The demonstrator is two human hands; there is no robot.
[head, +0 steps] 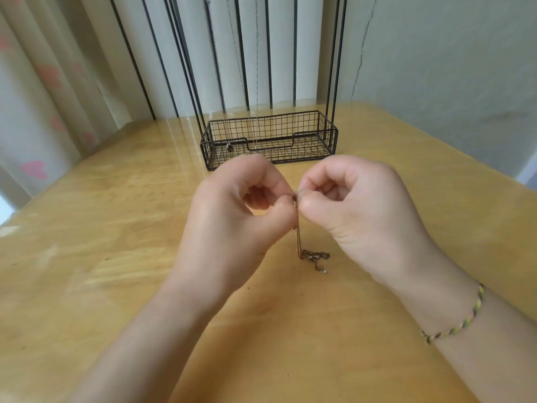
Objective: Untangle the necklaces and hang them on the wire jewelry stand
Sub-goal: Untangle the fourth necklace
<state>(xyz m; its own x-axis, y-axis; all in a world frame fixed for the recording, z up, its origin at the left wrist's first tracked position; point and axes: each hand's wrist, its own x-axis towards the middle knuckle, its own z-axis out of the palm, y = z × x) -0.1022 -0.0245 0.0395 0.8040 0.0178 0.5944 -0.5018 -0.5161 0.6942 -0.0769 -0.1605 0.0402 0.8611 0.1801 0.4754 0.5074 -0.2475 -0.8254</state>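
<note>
The left hand and right hand pinch a gold necklace between curled fingers, its tangled end heaped on the worktop. A few chains already hang on the wire stand behind; this one remains.

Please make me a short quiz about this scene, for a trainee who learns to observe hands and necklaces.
1. True or false: the lower end of the necklace lies on the table.
2. On which wrist is the braided bracelet? A) left B) right
3. Fill in: the left hand and the right hand both pinch the necklace at its ____ end.
Key: 1 true; 2 B; 3 upper.
</note>
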